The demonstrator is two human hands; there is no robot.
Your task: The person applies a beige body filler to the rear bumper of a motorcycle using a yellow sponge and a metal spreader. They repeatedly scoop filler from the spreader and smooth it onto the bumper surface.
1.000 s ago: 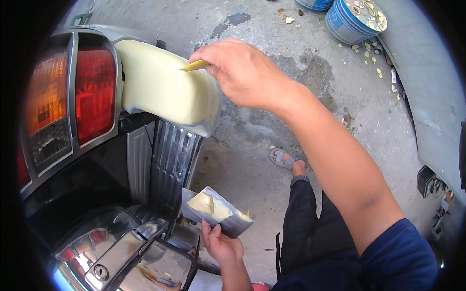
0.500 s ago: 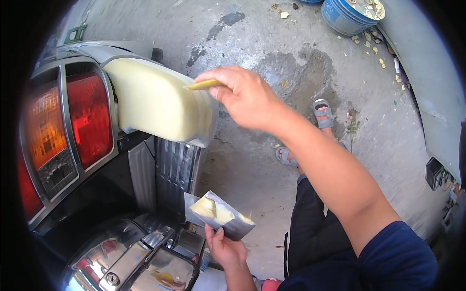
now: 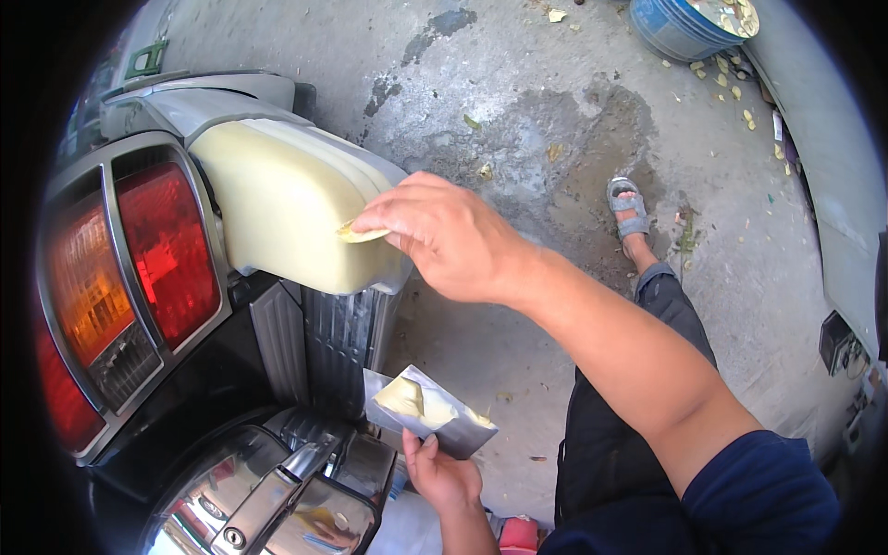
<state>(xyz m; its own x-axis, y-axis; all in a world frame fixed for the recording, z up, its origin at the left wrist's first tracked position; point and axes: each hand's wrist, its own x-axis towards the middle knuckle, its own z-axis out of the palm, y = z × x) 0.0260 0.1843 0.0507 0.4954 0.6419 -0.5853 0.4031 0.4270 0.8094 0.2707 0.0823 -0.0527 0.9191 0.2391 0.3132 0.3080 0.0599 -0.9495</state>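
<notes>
A motorcycle-like vehicle part, a rounded body panel (image 3: 277, 199) coated in pale yellow filler, juts out beside the red and orange tail light (image 3: 171, 245). At its right corner my right hand (image 3: 453, 231) pinches a thin yellow spreader (image 3: 363, 233), whose edge lies against or very close to the coated surface. Lower down, my left hand (image 3: 444, 476) grips a flat grey metal plate (image 3: 453, 433) from below. A lump of pale yellow filler paste (image 3: 404, 398) rests on that plate.
Shiny chrome fittings (image 3: 305, 499) with a lock lie at lower left. A blue drum (image 3: 680, 32) holding pale scraps stands at top right, with scraps on the concrete floor around it. A grey panel (image 3: 832, 139) runs along the right. My sandalled foot (image 3: 629, 208) is on the floor.
My right hand with the spreader has moved down and slightly left along the panel's corner. The view has shifted, and only one foot shows now.
</notes>
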